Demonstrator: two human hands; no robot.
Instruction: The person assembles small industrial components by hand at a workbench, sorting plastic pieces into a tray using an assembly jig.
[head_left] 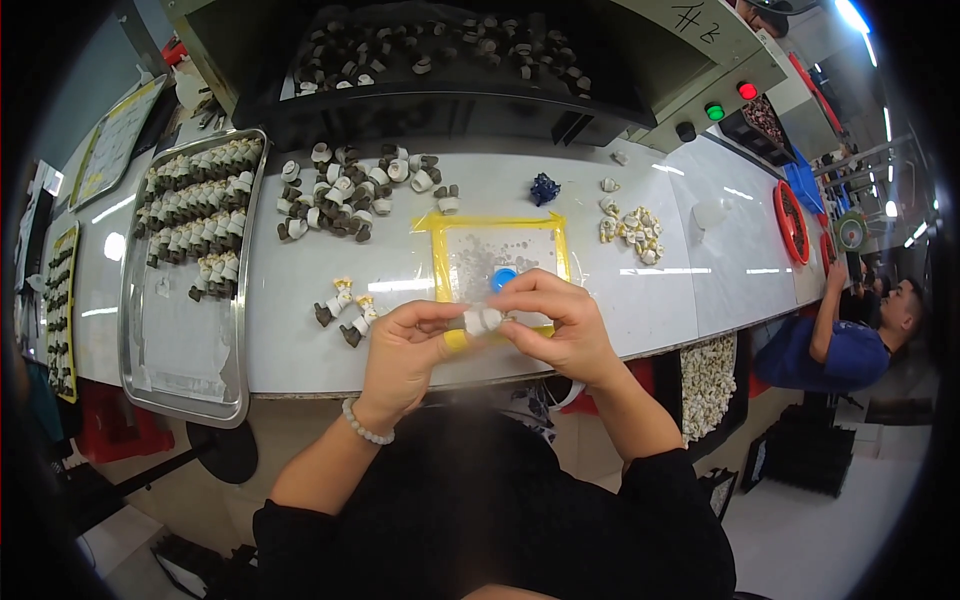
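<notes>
Room: a workshop is being shown, with a long white counter [300,350] lying before a dark machine hopper [440,60] filled with small parts.
Edges: the counter's front edge is running just beneath both hands; bare counter is lying open between the metal tray [185,340] at the left and the yellow-taped square [500,255] at the middle.
Surface: rows of small parts are being kept in the tray; a loose heap of dark-and-white parts [345,195] is lying behind, and two assembled pieces [345,310] are lying just left of the hands.
Left hand [405,355]: the grip is being closed on a small white part [482,320], thumb and fingers pinching its left end.
Right hand [555,320]: the grip is being closed on the same part's right end, fingers curled over it, above the counter's front edge.
Side: another person in blue [850,345] is being seen at far right.
</notes>
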